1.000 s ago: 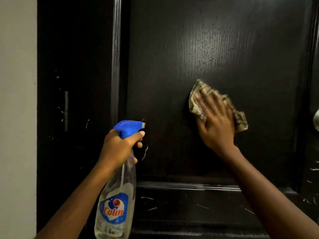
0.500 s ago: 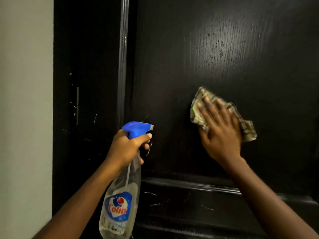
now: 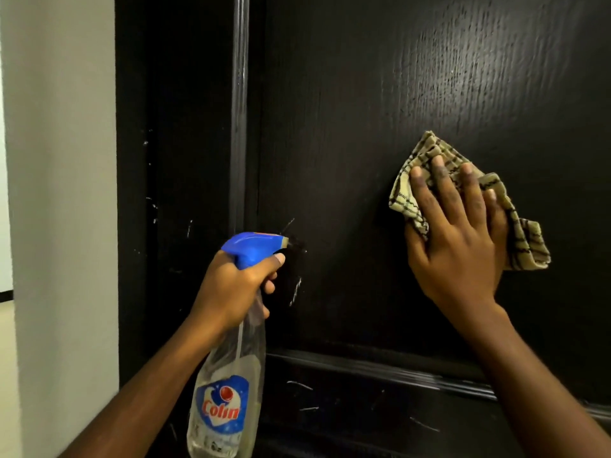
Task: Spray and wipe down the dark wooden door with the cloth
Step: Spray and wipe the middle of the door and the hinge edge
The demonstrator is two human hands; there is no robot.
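The right hand (image 3: 459,246) presses its spread, straight fingers (image 3: 439,180) on a crumpled beige striped cloth (image 3: 529,239) against the dark wooden door (image 3: 380,110). The left hand (image 3: 231,289) grips a clear blue-topped spray bottle (image 3: 228,401), beside a pale wall (image 3: 62,193).

One dark door (image 3: 363,110), one checked cloth (image 3: 529,246), one spray bottle (image 3: 228,391), two hands (left hand (image 3: 231,285), right hand (image 3: 459,249)).

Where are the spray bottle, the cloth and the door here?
spray bottle (image 3: 221,406), head view, on its blue and red label.
cloth (image 3: 529,244), head view, on its loose lower right corner.
door (image 3: 363,127), head view, on the bare upper panel.
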